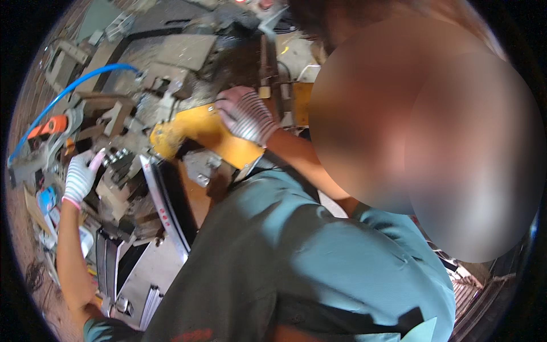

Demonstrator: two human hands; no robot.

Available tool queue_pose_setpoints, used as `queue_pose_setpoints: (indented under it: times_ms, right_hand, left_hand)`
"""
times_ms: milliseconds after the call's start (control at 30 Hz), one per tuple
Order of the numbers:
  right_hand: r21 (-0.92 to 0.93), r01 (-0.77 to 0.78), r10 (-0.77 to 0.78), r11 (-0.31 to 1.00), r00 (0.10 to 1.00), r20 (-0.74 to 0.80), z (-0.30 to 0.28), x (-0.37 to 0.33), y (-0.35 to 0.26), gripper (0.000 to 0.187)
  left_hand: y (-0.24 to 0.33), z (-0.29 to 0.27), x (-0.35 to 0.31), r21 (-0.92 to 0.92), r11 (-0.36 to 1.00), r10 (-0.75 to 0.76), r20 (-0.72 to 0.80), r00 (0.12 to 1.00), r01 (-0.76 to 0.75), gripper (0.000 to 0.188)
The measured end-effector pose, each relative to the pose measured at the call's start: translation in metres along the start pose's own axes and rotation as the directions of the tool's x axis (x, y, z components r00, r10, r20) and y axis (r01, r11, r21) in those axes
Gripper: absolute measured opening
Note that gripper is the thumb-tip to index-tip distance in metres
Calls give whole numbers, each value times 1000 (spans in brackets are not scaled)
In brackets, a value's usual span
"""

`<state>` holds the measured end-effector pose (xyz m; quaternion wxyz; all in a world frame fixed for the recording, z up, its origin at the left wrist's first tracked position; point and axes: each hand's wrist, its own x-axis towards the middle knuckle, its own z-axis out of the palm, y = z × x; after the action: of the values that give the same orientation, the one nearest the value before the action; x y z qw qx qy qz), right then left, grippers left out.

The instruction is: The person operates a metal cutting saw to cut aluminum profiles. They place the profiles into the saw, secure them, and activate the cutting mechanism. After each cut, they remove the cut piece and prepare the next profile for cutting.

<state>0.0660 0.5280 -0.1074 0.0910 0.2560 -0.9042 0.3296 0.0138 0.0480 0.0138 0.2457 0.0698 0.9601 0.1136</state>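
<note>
My left hand (81,176), in a white striped glove with a pink cuff, reaches in at the left. One finger is stretched out beside a dark metal fixture (121,165) topped with small shiny cylinders; the other fingers show only in part, and nothing is visible in them. In a matching striped glove, my right hand (244,114) rests at the upper edge of a yellow machine plate (228,142). Its fingers are bent, with the tips out of sight near a bolt, so what they grip is hidden. Below the plate sits a grey metal block (200,167).
A blue hose (74,85) arches over the machine at the left, near an orange lever (56,125). A dark panel with a silver edge (165,199) stands between my arms. My teal shirt (342,268) fills the lower middle. Large blurred patches cover the right side.
</note>
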Motion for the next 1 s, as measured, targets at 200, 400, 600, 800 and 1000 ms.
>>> queue_pose_setpoints:
  times_ms: [200, 400, 600, 800, 1000]
  right_hand:
    - [-46, -70, 76, 997, 984, 158, -14, 9, -10, 26]
    - [-68, 42, -44, 997, 999, -28, -3, 11, -10, 24]
    - [-78, 25, -26, 997, 1000, -18, -5, 11, -13, 23]
    - [-86, 9, -10, 996, 1000, -17, -8, 13, -17, 18]
    - [-38, 6, -7, 999, 1000, -24, -8, 11, -14, 18]
  left_hand:
    - [1, 9, -10, 48, 991, 130, -135, 982, -124, 51]
    - [-21, 27, 1, -191, 980, 50, -57, 997, -60, 43]
    - [-27, 35, 2, -260, 965, 35, -36, 999, -44, 45]
    - [-15, 21, 0, -230, 973, -3, 24, 1000, 8, 47]
    - [-5, -15, 5, -63, 993, -101, 56, 993, 105, 57]
